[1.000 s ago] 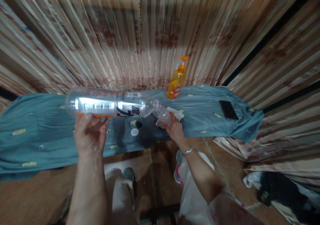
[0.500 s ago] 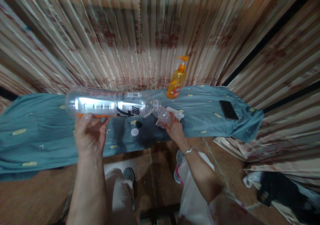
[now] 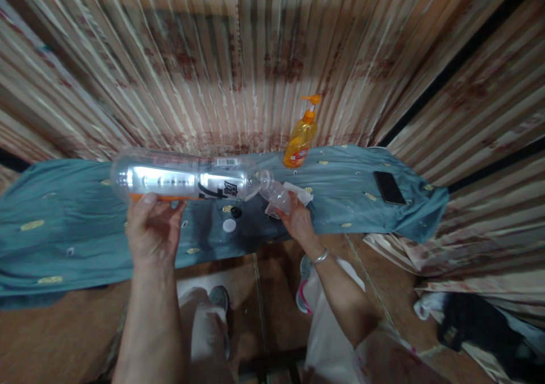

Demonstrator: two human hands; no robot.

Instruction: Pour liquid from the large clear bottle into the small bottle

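a big bottle (image 3: 183, 179) and a small bottle (image 3: 276, 195), mouths together, above a blue cloth (image 3: 93, 247).
the left hand (image 3: 154, 225) holds the big bottle nearly level from below, thumb and fingers spread wide around its side; the right hand (image 3: 299, 220) has its fingers closed around the small bottle's lower end, some fingertips hidden. a white cap (image 3: 229, 225) and a black cap (image 3: 235, 212) lie side by side on the cloth, near a pump bottle (image 3: 300, 141).
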